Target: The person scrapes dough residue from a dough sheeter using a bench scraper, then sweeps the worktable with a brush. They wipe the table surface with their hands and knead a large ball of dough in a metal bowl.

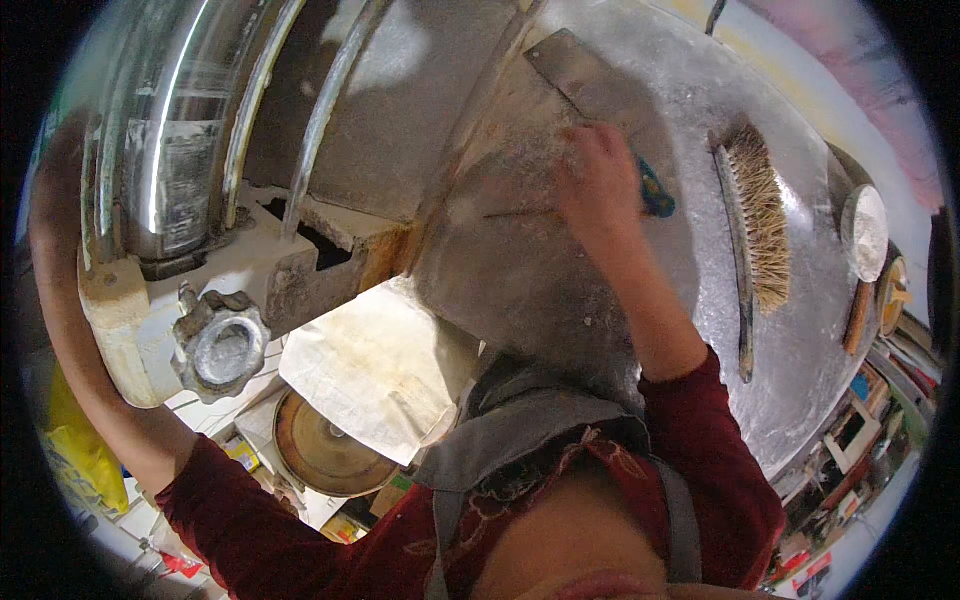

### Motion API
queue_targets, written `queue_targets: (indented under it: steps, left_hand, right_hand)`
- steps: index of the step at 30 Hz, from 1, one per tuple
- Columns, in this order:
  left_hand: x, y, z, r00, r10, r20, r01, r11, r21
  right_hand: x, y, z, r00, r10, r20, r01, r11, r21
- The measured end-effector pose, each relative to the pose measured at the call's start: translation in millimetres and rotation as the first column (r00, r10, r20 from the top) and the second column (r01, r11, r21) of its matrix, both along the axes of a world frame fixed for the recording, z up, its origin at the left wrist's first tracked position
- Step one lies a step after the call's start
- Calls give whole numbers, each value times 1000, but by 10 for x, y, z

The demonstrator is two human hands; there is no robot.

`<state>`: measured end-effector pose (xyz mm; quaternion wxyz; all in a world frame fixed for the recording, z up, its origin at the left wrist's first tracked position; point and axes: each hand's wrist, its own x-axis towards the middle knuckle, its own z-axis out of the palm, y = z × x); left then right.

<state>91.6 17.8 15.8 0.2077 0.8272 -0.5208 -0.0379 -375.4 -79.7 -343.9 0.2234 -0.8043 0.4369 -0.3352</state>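
My right hand [600, 176] is curled above a grey, powder-dusted metal worktop [742, 420]. Beside it runs a scraper with a wide dark flat blade [574, 64] and a teal handle [656, 193]. The hand covers part of this tool, so whether the fingers grip it is unclear. My left arm reaches around what looks like a dough sheeter, with a shiny roller [176, 180], pale guard bars [324, 112] and a lobed metal knob [223, 345]. At the dim left rim, my left hand [66, 146] is too dark to read; its fingers cannot be made out.
A bristle bench brush [754, 225] lies on the worktop to the right. Past it are a white-topped round thing [868, 232] and a brown handle [857, 319]. Below the machine sit a pale sheet [367, 360] and a round brown pan [330, 450]. Yellow plastic [82, 450] hangs at lower left.
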Motion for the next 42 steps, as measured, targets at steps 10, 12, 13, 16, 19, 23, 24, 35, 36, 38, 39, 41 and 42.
queue_targets:
  steps: [10,12,13,16,19,23,24,35,36,38,39,41,42]
  left_hand:
    - [-665,-141,-67,880,199,-432,-263,960,-92]
    - [-779,-136,-88,885,195,-422,-255,962,-92]
    - [-817,-154,-84,877,200,-438,-263,961,-87]
    - [-899,-182,-89,861,224,-456,-292,953,-83]
    - [-951,-164,-90,891,211,-403,-268,959,-91]
    - [-980,-159,-80,881,190,-433,-256,962,-99]
    - [-985,-160,-77,886,198,-420,-263,960,-101]
    - [-1013,-190,-85,894,200,-400,-258,961,-96]
    - [-1005,-187,-84,895,188,-405,-246,964,-97]
    - [-989,-187,-79,895,202,-399,-259,961,-94]
    - [-985,-191,-79,885,198,-421,-255,963,-83]
    - [-991,-195,-75,905,210,-371,-253,965,-70]
    - [-1001,-197,-76,912,208,-354,-245,968,-62]
  right_hand:
    - [-665,-271,-106,964,-47,-262,165,877,451]
    - [-699,-123,-2,941,-64,-332,234,833,501]
    - [-681,-50,32,977,-40,-208,133,879,458]
    - [-495,113,86,996,71,-61,-35,885,464]
    - [-90,121,77,952,304,41,-266,751,604]
    - [519,168,125,849,260,459,-506,651,567]
    - [645,141,133,792,131,596,-544,594,593]
    - [972,435,-16,597,19,802,-746,381,546]
    - [987,461,-19,605,-12,796,-724,409,556]
    - [1023,512,-6,591,-101,801,-670,492,556]
    - [1040,526,2,630,102,770,-682,546,486]
    - [1038,555,10,635,453,625,-719,643,265]
    - [1008,559,5,649,435,624,-705,653,278]
